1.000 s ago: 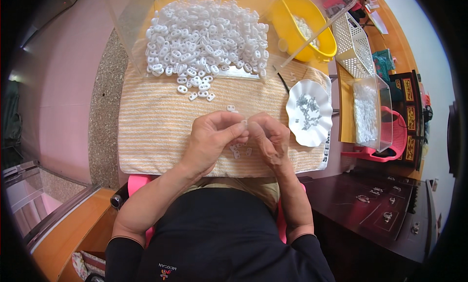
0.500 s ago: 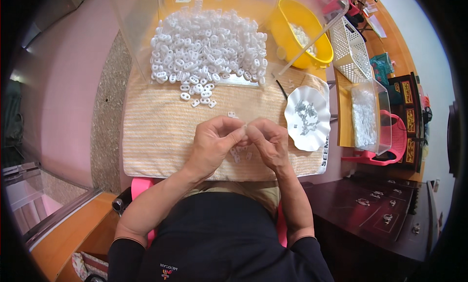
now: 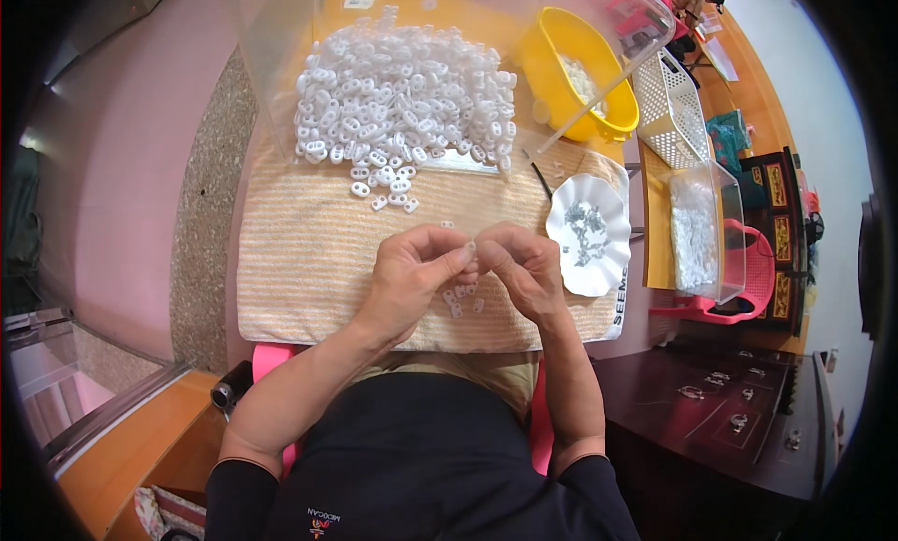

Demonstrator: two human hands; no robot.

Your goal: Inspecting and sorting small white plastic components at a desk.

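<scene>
Over the striped towel (image 3: 299,260), my left hand (image 3: 412,274) and my right hand (image 3: 526,270) meet at the fingertips. Both are closed in a pinch around something tiny and pale, mostly hidden by the fingers. Several small white two-hole plastic pieces (image 3: 457,309) lie on the towel beneath them. Beyond my hands rises a big heap of white two-hole plastic pieces (image 3: 393,97), spilling from a clear bin onto the towel. To the right of my right hand, a white wavy-edged dish (image 3: 613,268) holds many small grey bits (image 3: 586,232).
A thin black stick-like tool (image 3: 541,180) lies beside the dish. Farther right are a yellow tub (image 3: 535,64) with white pieces, a white perforated basket (image 3: 672,120), a clear container (image 3: 693,237) of white items and a pink chair (image 3: 765,270). Someone's arm shows at the far right.
My hands keep nearly the same pinched pose, with small finger shifts. More of the loose pieces below them show. The whole view has shifted slightly.
</scene>
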